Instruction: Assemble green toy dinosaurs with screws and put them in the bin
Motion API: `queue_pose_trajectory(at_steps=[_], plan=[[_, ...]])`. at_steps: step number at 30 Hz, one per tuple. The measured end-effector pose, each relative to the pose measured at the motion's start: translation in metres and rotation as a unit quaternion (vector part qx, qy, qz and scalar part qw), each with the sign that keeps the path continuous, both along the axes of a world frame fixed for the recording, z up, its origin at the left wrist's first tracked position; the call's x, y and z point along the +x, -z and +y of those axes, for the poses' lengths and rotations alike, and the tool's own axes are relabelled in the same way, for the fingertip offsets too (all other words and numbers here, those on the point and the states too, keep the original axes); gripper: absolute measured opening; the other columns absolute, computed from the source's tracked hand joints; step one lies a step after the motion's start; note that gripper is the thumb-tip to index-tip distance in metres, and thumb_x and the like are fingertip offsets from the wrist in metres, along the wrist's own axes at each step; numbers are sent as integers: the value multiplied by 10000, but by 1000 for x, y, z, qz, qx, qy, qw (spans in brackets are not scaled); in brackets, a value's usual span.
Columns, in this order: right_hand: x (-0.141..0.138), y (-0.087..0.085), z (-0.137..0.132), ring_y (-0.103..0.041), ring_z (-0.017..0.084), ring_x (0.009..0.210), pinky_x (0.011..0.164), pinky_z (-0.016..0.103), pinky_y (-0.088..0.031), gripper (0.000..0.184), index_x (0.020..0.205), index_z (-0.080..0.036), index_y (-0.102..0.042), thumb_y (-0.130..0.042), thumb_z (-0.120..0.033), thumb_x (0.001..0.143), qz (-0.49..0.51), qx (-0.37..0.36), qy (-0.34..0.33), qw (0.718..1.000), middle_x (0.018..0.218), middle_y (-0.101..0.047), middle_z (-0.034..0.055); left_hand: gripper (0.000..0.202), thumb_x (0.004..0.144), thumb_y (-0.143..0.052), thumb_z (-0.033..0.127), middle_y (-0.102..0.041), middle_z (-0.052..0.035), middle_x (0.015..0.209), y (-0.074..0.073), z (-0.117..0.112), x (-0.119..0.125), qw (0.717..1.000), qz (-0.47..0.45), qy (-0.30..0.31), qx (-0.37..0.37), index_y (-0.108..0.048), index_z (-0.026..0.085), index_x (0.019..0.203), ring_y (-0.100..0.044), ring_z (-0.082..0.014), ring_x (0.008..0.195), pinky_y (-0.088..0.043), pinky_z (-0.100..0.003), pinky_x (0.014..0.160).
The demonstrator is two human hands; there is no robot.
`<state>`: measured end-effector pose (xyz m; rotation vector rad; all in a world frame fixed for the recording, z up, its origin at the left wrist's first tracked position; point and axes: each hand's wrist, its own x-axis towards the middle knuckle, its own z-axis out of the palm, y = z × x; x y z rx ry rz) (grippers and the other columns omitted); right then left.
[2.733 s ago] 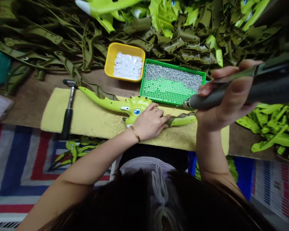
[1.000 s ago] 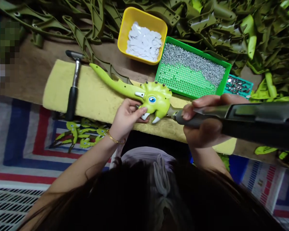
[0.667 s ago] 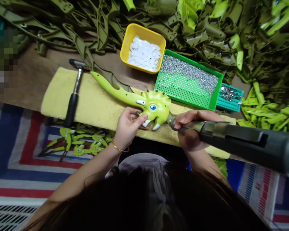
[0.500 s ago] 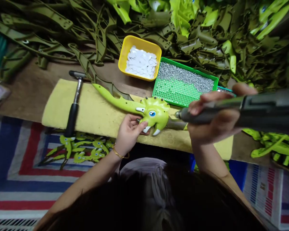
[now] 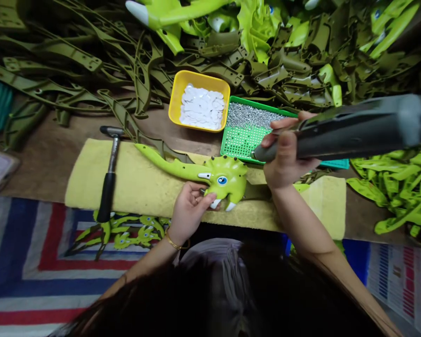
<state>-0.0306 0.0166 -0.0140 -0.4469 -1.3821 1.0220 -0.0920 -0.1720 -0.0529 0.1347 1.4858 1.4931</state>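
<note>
A lime-green plastic dinosaur-head toy part (image 5: 231,178), with a blue eye, white horns and a long curved arm, lies on the yellow cloth (image 5: 87,182). My left hand (image 5: 191,208) pinches its lower edge between thumb and fingers. In my right hand (image 5: 286,161) is a dark power screwdriver (image 5: 351,131), tilted sideways. Its tip lies over the near part of the green perforated tray (image 5: 236,140), apart from the toy. Screws (image 5: 249,114) fill the tray's far side. Whether the tip bears a screw is too small to tell.
A hammer (image 5: 108,187) lies across the cloth at the left. Behind stands a yellow bin (image 5: 173,110) of white discs (image 5: 201,107). Olive plastic parts (image 5: 147,70) are heaped along the back, and lime-green parts (image 5: 403,187) at the right.
The screwdriver in my right hand has shifted from beside the toy's head to over the green tray. My left hand keeps its hold on the toy part. The whole view has shifted slightly.
</note>
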Motion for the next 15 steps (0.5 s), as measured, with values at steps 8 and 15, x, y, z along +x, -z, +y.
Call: queue_pose_trajectory(at_steps=[8, 15], plan=[[-4, 19, 5, -545, 72, 462, 425, 235, -474, 284, 1020, -316, -631, -728, -404, 768, 13, -12, -20, 1000, 775, -652, -56, 495, 668, -812, 454, -690, 17, 719, 1, -2, 0, 1000, 7, 4, 3, -454, 196, 892, -692, -148, 577, -604, -279, 582], [-2, 22, 4, -612, 105, 556, 541, 291, -558, 331, 1020, -299, -590, -707, -471, 764, -23, -14, -7, 1000, 791, -650, -45, 519, 656, -811, 484, -668, 27, 692, 0, -1, 0, 1000, 15, 11, 2, -451, 198, 896, -690, -163, 572, -617, -315, 580]])
